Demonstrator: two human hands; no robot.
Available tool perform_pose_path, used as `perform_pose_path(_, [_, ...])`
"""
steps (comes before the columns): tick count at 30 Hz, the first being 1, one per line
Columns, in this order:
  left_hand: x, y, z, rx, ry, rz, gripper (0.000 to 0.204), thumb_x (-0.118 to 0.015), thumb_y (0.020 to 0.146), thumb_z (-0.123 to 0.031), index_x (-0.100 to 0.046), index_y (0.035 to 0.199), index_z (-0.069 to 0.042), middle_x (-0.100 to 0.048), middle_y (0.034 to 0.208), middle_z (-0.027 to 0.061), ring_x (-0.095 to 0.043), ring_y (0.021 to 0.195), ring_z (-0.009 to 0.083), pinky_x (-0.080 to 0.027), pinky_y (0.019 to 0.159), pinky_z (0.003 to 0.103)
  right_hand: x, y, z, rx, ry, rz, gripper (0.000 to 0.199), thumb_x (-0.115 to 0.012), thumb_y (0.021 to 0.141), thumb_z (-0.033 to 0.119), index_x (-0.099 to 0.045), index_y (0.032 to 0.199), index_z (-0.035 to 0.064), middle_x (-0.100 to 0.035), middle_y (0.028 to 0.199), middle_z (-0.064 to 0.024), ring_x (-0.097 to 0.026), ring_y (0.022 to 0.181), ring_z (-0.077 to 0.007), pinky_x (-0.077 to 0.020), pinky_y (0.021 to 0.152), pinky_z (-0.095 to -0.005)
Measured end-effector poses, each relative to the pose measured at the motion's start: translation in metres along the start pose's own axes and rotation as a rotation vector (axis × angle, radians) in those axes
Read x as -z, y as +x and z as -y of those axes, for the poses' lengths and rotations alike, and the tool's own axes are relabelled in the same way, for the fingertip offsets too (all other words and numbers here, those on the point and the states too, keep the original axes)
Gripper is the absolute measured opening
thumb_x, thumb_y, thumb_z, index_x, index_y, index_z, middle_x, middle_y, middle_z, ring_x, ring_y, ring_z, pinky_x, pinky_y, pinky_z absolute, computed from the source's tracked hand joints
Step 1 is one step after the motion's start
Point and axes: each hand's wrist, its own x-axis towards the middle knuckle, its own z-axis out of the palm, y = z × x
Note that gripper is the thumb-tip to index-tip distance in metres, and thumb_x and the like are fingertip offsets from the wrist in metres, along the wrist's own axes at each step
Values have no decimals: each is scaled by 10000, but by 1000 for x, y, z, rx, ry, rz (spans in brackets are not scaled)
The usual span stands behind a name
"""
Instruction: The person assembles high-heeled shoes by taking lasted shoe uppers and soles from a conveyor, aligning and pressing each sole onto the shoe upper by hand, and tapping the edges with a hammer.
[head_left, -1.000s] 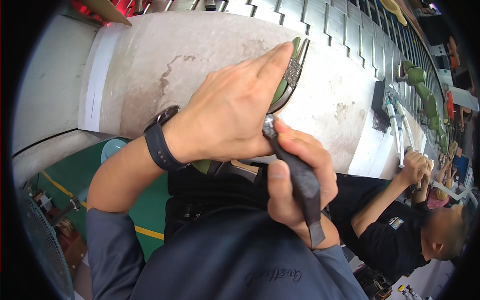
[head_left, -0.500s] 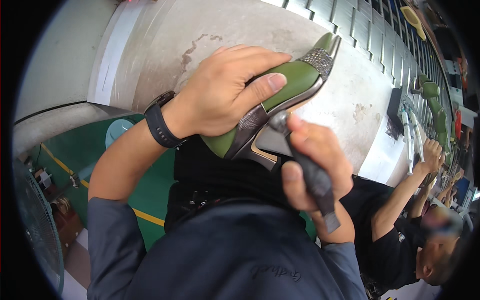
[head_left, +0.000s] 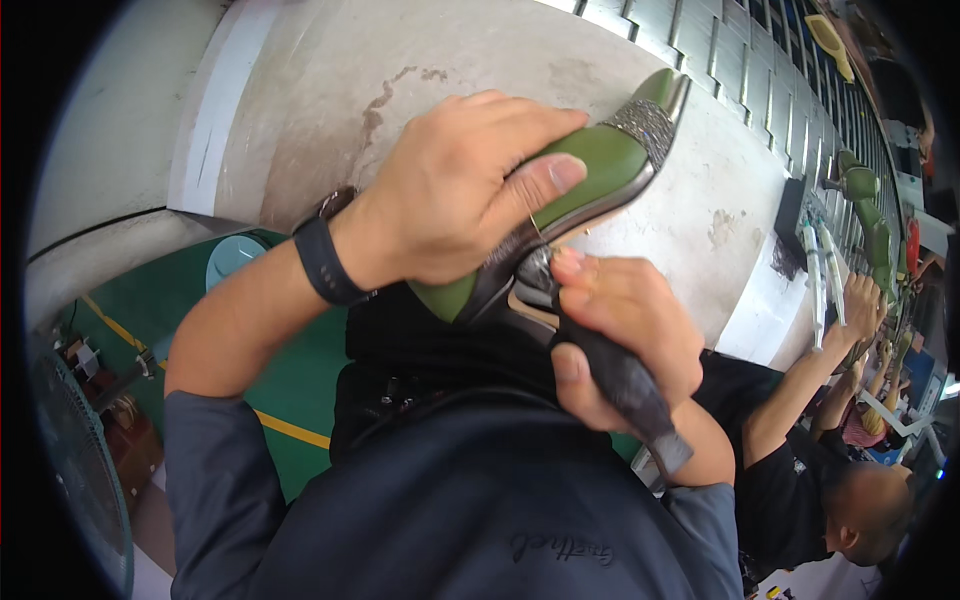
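Observation:
My left hand (head_left: 465, 185) is wrapped over a green high-heeled shoe (head_left: 595, 165), pressing it at a tilt against the edge of the workbench. A glittery band crosses the shoe near its pointed toe, and dark metallic trim runs along the sole. Closed around the dark handle of a hammer (head_left: 620, 375) is my right hand (head_left: 645, 315). The hammer's rounded metal head rests against or very near the shoe's underside, by the arch and heel; exact contact is hard to tell. My fingers hide part of the shoe's back.
The pale, stained workbench (head_left: 330, 130) runs beside a metal roller conveyor (head_left: 690, 50). White syringe-like tubes (head_left: 820, 265) lie farther right, near more green shoes (head_left: 870, 205). A co-worker (head_left: 800, 480) sits at right. A fan (head_left: 80, 470) stands at lower left.
The hammer's head has moved slightly left and down, closer into the shoe's arch. The shoe has shifted a little to the right under my left hand.

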Motion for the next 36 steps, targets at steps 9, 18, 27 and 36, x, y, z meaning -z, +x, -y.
perform_pose_path(9, [-8, 14, -38, 163, 221, 106, 752, -820, 839, -346, -546, 1407, 64, -652, 1251, 266, -647, 1148, 395, -499, 1008, 423, 62, -33, -35, -680, 340, -391, 261, -639, 1013, 158, -724, 1137, -55, -760, 1107, -155, -713, 1067, -214, -567, 961, -340])
perform_pose_path(18, [33, 40, -110, -369, -79, -238, 879, -857, 738, -99, -417, 1480, 75, -600, 1363, 202, -594, 1270, 274, -453, 1094, 390, 56, -25, -22, -598, 277, -452, 222, -680, 1000, 130, -728, 1104, -61, -767, 1068, -141, -717, 1012, -199, -579, 909, -319])
perform_pose_path(27, [-2, 51, -108, -368, -78, -288, 792, -879, 760, -149, -475, 1425, 1, -648, 1290, 139, -653, 1178, 224, -508, 1014, 343, 73, -8, 73, 334, 200, -399, 499, -751, 968, 326, -577, 1268, -34, -694, 1210, -321, -677, 1180, -454, -499, 1087, -559])
perform_pose_path(36, [-21, 51, -105, -436, 17, -337, 638, -829, 784, -123, -545, 1344, -4, -666, 1220, 144, -684, 1005, 300, -553, 880, 375, 91, 13, 92, 131, 11, -151, 519, -771, 943, 466, -599, 1111, 6, -721, 1091, -280, -709, 1060, -446, -565, 968, -555])
